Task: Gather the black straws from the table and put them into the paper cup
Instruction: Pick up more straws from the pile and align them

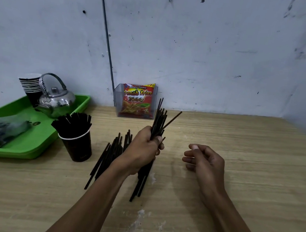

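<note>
Now left hand point(143, 148) grips a straw bundle point(159, 120); right hand point(205, 163) loosely curled, empty.

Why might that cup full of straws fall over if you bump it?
The paper cup looks light and narrows toward its base, so a bump could tip it. The straws in it stick up high and lean left, probably making it top-heavy. It stands close beside the green tray.

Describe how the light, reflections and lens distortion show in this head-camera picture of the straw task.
Head view: dim, even light; soft shadows under both forearms on the table; bright reflections on the metal kettle; the wide lens bends the wall seam and table edges; the left hand and its straw bundle look sharp.
</note>
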`<control>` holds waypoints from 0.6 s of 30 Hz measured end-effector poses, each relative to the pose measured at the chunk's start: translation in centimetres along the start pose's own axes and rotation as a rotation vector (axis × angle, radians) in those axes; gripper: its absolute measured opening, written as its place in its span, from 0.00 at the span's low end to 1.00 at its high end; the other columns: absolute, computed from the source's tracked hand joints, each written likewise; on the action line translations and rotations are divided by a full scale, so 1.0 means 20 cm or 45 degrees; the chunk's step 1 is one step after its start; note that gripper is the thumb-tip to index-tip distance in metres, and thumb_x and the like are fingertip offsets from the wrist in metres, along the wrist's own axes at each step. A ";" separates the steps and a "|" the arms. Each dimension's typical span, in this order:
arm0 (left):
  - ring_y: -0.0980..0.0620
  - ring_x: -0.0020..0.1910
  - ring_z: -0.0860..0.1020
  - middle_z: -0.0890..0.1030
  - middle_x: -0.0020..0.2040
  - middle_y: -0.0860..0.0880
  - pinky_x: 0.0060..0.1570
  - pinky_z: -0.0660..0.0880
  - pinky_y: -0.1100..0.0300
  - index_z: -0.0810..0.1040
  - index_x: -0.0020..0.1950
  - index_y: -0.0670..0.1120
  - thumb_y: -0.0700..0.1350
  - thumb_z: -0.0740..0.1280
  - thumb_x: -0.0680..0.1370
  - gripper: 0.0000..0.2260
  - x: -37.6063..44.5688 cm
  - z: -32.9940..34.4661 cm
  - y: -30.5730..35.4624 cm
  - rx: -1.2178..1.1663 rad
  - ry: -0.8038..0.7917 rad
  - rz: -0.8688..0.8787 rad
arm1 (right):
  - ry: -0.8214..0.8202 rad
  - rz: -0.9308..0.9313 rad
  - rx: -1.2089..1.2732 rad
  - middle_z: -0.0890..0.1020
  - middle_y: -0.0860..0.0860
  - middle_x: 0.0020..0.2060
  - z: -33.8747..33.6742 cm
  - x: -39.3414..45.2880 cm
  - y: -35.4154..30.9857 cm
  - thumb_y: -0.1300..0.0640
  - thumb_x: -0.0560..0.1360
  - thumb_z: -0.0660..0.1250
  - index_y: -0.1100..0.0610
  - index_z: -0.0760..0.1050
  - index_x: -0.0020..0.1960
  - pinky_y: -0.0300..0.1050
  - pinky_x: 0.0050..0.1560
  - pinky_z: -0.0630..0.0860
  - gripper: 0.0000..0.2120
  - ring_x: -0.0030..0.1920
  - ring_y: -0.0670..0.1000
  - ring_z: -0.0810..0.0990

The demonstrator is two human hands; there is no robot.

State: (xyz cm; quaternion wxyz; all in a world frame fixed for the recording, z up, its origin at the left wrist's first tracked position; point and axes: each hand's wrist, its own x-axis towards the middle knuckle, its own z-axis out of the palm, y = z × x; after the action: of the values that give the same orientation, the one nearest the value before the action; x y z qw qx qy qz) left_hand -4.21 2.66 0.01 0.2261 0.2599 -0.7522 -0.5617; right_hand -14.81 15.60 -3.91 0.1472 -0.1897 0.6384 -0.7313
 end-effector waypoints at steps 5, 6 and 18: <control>0.55 0.31 0.69 0.72 0.36 0.49 0.30 0.66 0.61 0.71 0.53 0.42 0.36 0.57 0.82 0.05 -0.01 0.06 -0.02 -0.298 0.052 0.035 | -0.046 -0.002 -0.001 0.86 0.52 0.38 0.01 -0.01 -0.01 0.58 0.80 0.64 0.56 0.82 0.48 0.40 0.37 0.79 0.08 0.40 0.52 0.85; 0.55 0.31 0.69 0.72 0.36 0.49 0.30 0.67 0.61 0.72 0.53 0.42 0.35 0.57 0.82 0.06 -0.02 0.08 -0.03 -0.325 0.067 0.046 | -0.060 -0.008 0.014 0.86 0.52 0.38 0.01 -0.01 -0.01 0.57 0.80 0.64 0.56 0.82 0.48 0.40 0.37 0.79 0.08 0.41 0.52 0.85; 0.54 0.34 0.68 0.71 0.36 0.50 0.33 0.67 0.63 0.74 0.57 0.45 0.30 0.55 0.81 0.13 -0.06 0.18 0.00 -0.265 0.002 0.363 | -0.346 -0.172 0.120 0.79 0.60 0.58 0.24 0.10 -0.39 0.44 0.78 0.64 0.41 0.67 0.68 0.53 0.58 0.76 0.20 0.59 0.60 0.79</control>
State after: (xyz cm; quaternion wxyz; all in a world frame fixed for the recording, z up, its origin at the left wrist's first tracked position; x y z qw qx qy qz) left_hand -5.59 5.96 -1.03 0.3295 0.1262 -0.7192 -0.5985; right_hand -14.20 11.52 4.62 0.1916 -0.3222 0.5635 -0.7361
